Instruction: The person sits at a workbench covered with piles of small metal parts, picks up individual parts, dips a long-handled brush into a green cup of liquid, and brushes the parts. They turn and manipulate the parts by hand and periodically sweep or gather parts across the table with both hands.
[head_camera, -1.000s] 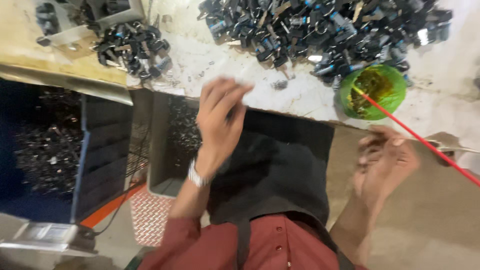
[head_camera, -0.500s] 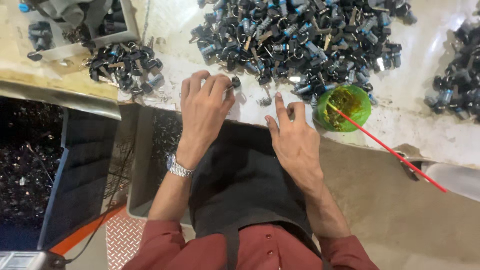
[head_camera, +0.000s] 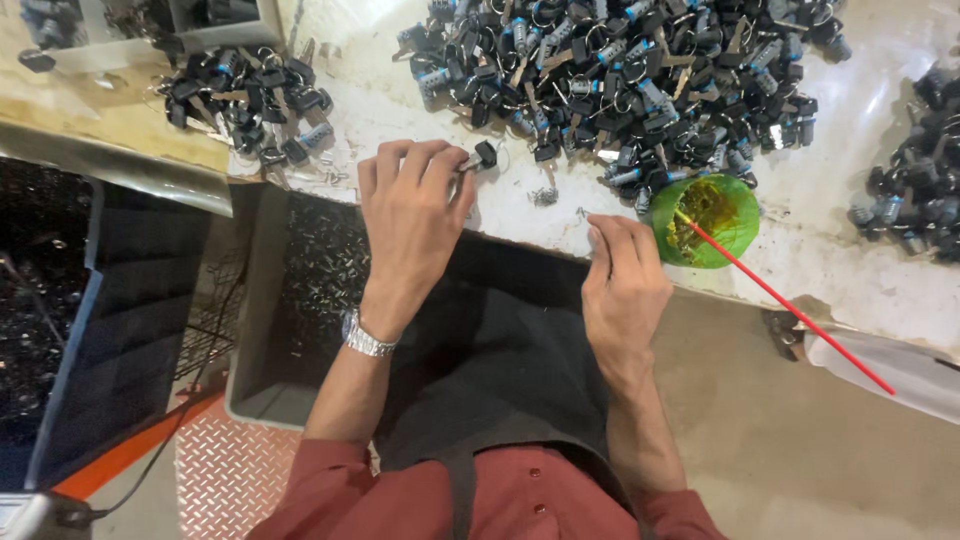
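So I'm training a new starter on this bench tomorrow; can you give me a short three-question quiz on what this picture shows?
1. True or false: the left hand holds a small black lock part with a key.
2. Which hand is nearer the round green plastic cup?
3. What rests in the cup? A) thin red stick B) spoon C) brush

Key: 1 true; 2 the right hand; 3 A.

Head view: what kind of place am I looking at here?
Most likely a factory or workshop assembly bench. A big heap of small black lock-and-key parts covers the worn white worktable, a grey bin of parts sits below its edge, and a green cup holds a red stick.
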